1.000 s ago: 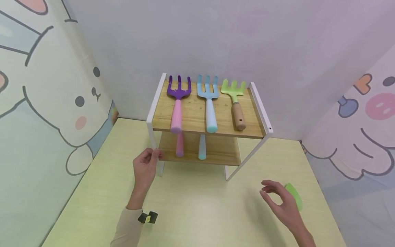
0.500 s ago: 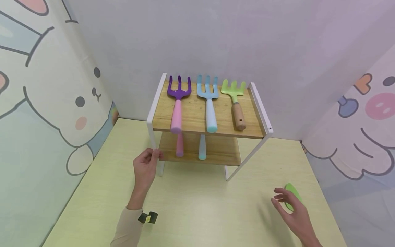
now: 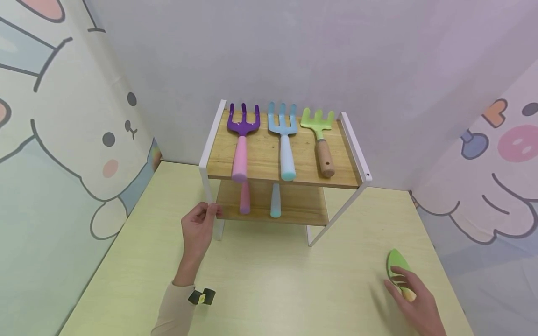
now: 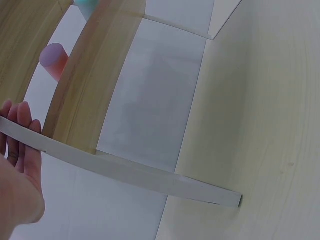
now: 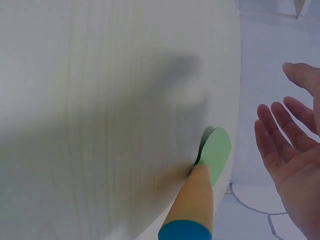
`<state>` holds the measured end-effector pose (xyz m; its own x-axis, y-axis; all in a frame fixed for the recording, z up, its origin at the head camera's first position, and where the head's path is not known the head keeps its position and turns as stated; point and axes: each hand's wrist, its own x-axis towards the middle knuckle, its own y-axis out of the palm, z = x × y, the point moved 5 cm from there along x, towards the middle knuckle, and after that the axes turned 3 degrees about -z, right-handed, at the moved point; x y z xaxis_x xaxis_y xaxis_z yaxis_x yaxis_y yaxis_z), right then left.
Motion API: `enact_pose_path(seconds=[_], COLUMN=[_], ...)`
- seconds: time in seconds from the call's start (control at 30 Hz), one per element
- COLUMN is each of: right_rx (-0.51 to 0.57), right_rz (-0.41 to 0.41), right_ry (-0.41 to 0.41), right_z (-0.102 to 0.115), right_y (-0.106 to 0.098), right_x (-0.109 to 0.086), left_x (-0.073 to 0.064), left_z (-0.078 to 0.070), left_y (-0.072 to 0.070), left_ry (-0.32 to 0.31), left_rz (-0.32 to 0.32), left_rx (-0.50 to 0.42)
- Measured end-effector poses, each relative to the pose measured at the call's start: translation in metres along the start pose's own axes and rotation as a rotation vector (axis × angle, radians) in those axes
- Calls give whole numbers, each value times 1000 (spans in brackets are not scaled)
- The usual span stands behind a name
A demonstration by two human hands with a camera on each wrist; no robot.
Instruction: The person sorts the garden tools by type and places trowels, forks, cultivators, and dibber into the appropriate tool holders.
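Note:
My left hand (image 3: 198,228) grips the white front leg (image 4: 120,172) of a small two-tier wooden shelf (image 3: 265,158), fingers wrapped round it by the lower board. My right hand (image 3: 416,298) hovers over a garden trowel (image 3: 396,261) lying on the table, its fingers loosely bent and holding nothing. The trowel has a green blade and, in the right wrist view, a wooden handle (image 5: 192,200) with a blue end. On the top board lie three hand forks: a purple one (image 3: 241,154) with pink handle, a light blue one (image 3: 286,154), and a green one (image 3: 323,149) with wooden handle.
A pink handle (image 3: 245,198) and a light blue handle (image 3: 275,200) stick out on the lower board, the rest hidden under the top one. The pale wooden table (image 3: 269,280) meets cloth walls with cartoon animals at both sides and a plain wall (image 3: 269,51) behind.
My right hand has moved right and toward me, coming over the trowel's handle and uncovering more of its green blade. The left hand stays on the shelf leg.

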<state>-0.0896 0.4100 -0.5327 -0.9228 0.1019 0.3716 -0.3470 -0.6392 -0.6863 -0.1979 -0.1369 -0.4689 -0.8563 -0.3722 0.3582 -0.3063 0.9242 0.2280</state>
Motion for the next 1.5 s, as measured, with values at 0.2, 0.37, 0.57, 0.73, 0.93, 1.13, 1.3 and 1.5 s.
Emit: enact_pose_path(seconds=[0.2,0.37,0.57,0.73,0.93,1.13,1.3,1.5], right_rx=[-4,-50,-98,-135,-199,-216,-243,-226], right_rz=[1,6,19,95,329,388,514,553], right_ry=[13,66,127,196,365,403,516,554], right_z=[-16,-32,-48,-58,-72,-76,-83,-86], right_y=[-11,-18,-26,-28,-23,-24,-23,-24], right_x=[-12,-22,-32,-33,-30,-30,-27,-26], left_x=[-1,-1,0,0,-1,0,0,0], left_z=[-1,-1,-1,0,-1,-1,-1,-1], left_y=[0,0,1,0,0,1,1,1], left_ry=[-1,-2,17,4,2,7,12,21], left_rz=[-4,-5,2,-3,-9,-5,-8,-7], left_rx=[14,10,-1,14,19,23,20,7])
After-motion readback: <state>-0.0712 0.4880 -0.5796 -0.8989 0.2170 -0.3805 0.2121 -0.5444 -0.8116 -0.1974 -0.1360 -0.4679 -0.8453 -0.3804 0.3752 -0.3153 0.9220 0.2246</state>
